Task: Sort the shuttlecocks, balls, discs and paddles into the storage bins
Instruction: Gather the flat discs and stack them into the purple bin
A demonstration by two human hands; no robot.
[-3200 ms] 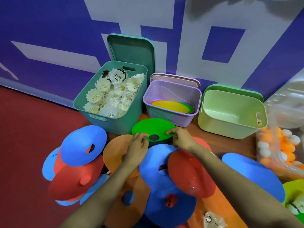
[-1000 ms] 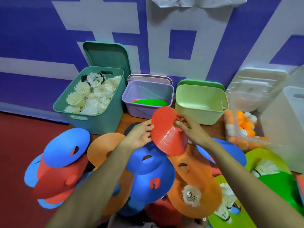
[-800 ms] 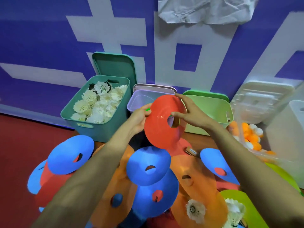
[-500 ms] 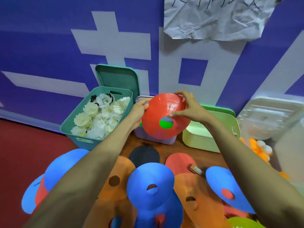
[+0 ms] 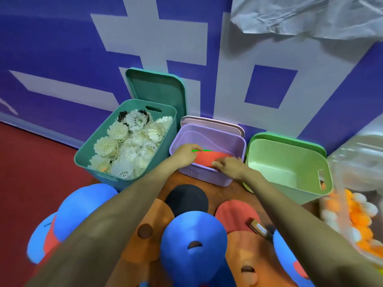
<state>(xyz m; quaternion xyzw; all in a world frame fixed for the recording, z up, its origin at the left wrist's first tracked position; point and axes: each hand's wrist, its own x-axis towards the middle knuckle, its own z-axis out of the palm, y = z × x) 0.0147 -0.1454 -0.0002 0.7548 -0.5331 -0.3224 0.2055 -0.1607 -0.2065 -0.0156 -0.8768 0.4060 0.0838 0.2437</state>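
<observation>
Sorting partway done.
Left hand (image 5: 187, 154) and right hand (image 5: 227, 167) grip a red disc (image 5: 209, 158) in the purple bin (image 5: 204, 178) (many discs (image 5: 192, 235) lie unsorted).

Clrs: red disc (image 5: 209, 158), lilac bin (image 5: 207, 177), teal bin (image 5: 103, 179), white shuttlecocks (image 5: 128, 148)

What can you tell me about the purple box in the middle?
The purple box is a smooth, pale lilac plastic bin with rounded corners and fine ribs low on its front wall. It stands upright and open between the teal bin and the light green bin, with its lid standing behind it. A green disc lies inside. The left hand and right hand reach over its front rim, holding a red disc inside it.
</observation>
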